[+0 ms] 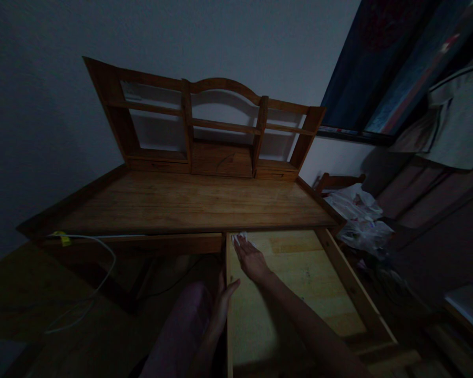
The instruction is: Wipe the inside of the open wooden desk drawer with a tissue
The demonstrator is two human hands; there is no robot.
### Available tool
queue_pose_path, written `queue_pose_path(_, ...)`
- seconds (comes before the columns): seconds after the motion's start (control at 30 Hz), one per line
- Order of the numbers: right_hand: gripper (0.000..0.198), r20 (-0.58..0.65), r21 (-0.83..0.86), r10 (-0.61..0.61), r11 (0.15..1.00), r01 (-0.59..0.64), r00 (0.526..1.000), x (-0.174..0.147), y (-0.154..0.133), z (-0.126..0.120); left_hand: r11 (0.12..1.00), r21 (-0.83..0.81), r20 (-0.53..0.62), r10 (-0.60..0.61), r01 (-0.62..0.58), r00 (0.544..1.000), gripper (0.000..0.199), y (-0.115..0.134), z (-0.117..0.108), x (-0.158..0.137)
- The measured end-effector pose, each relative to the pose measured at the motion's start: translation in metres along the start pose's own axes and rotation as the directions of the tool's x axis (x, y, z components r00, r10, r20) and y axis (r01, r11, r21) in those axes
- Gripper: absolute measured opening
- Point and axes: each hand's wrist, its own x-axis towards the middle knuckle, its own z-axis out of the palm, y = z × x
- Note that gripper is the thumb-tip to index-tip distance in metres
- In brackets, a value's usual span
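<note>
One white, crumpled wipe [243,234] is being pressed by the extended fingers of the right hand [254,262] into the far left corner of one pale, flat-bottomed wooden drawer [299,273]; whether it is cloth or paper cannot be told. The drawer's left wall is being clasped by the left hand [223,303], its thumb laid over the rim. The drawer is being held out from one brown, smooth-grained wooden desk [213,202], by which one wooden shelf unit [223,125] is being carried: three bays, one curved top rail, one plain middle panel [223,160] and two small, shallow drawers [278,175]. At left, one thin white cable [114,257] is being draped from the desk's front in a loose loop, one glossy yellow tag [65,239] being borne near its top. At right, thin, wrinkled white plastic bags [357,202] are being heaped before one wooden chair back [341,181].
</note>
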Motion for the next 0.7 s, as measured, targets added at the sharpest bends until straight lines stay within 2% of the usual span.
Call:
queue_pose_path(0.17,0.088,0.065,0.023,-0.074,0.997,0.073,0.995,-0.003,-0.017,0.002,1.0,0.003,-0.017,0.025,-0.025,1.0,0.07,0.008,0.003,-0.001)
queue_pose_path(0.27,0.09,0.113,0.063,-0.152,0.987,0.145,0.982,-0.02,-0.012,-0.012,1.0,0.009,-0.033,0.03,-0.03,0.999,0.072,0.016,0.008,-0.003)
queue_pose_path(0.37,0.09,0.157,0.11,-0.192,0.978,0.176,0.969,-0.038,0.004,-0.031,0.999,-0.02,-0.01,0.04,-0.04,0.999,0.077,0.019,0.011,-0.006)
queue_pose_path(0.5,0.09,0.152,0.1,-0.097,0.992,0.082,0.984,-0.054,0.04,-0.05,0.999,-0.043,0.034,0.012,-0.011,0.999,0.082,0.013,0.007,-0.008)
queue_pose_path(0.6,0.089,0.119,0.056,0.003,0.998,-0.01,0.993,-0.063,0.072,-0.056,0.999,-0.038,0.013,-0.039,0.039,0.999,0.085,0.006,0.001,-0.005)
queue_pose_path(0.7,0.087,0.068,0.019,0.112,0.993,-0.114,0.991,-0.072,0.106,-0.058,0.998,-0.045,0.019,-0.031,0.032,0.999,0.086,0.003,-0.003,-0.003)
